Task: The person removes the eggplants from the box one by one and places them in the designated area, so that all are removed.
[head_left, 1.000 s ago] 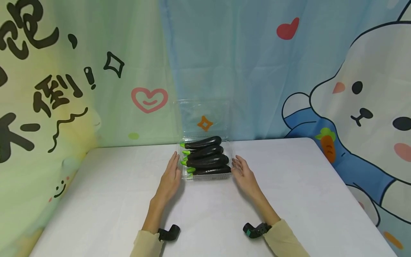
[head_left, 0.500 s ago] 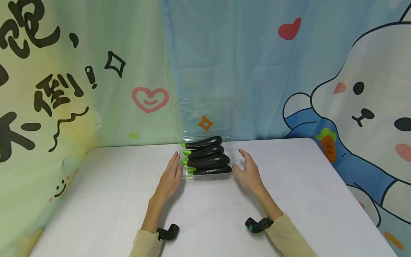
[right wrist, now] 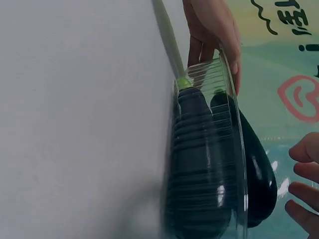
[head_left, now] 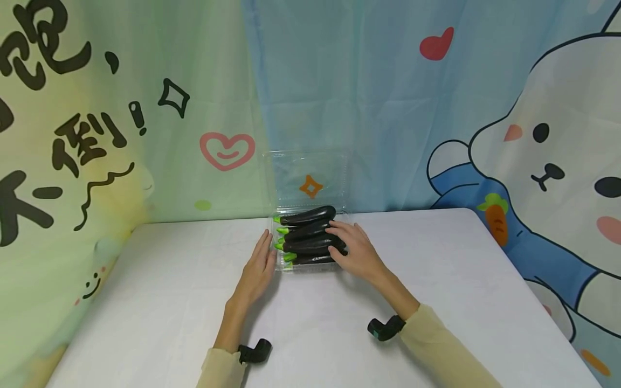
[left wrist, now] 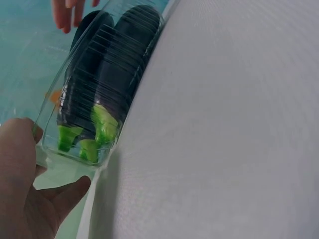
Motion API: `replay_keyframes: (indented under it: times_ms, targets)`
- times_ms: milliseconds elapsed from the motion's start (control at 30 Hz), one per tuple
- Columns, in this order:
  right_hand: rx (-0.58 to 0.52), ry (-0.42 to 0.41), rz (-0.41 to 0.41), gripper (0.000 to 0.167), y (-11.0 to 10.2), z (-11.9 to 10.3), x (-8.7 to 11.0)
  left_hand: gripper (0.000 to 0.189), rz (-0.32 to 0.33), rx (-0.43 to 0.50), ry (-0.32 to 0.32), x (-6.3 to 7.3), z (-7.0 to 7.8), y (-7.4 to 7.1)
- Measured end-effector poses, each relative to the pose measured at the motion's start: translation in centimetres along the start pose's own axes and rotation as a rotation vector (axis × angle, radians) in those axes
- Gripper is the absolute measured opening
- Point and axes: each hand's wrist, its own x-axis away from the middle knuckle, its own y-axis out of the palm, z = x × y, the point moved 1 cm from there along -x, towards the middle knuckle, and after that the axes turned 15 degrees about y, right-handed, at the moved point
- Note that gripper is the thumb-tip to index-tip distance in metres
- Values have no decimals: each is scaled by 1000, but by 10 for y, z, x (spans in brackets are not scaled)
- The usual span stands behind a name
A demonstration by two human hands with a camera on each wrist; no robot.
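Several glossy dark eggplants (head_left: 310,231) with green stem ends lie side by side in a clear plastic box (head_left: 312,267). Its transparent lid (head_left: 335,167) stands raised at the back. My left hand (head_left: 258,272) rests along the box's left side, fingers straight. In the left wrist view that hand (left wrist: 22,179) is right at the end where the stems point. My right hand (head_left: 358,253) is over the right end of the eggplants, thumb and fingers spread. The right wrist view has these fingertips (right wrist: 299,172) beside an eggplant (right wrist: 256,174), with a gap between.
A white tabletop (head_left: 310,328) spreads around the box. Behind it hangs a printed curtain (head_left: 383,108) with hearts, lettering and a bear. Each wrist carries a small black camera, such as the left camera (head_left: 256,351).
My right hand left the box's right side, opened its fingers wide, then moved left over the eggplants. The left hand stays at the box's left side.
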Motion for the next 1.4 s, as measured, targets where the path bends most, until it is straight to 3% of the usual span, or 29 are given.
replay_keyframes:
  times_ms: [667,967,1400]
  targets:
    - [213,-149,-218,46,11,-36,-25,54,-16,12,-24,1,0,0]
    - [280,-183,-286,47,17,-36,-38,54,-14,9,-14,0,-1,0]
    - [266,-224,-339,41,19,-26,-43,53,-8,16,-24,2,-1,0]
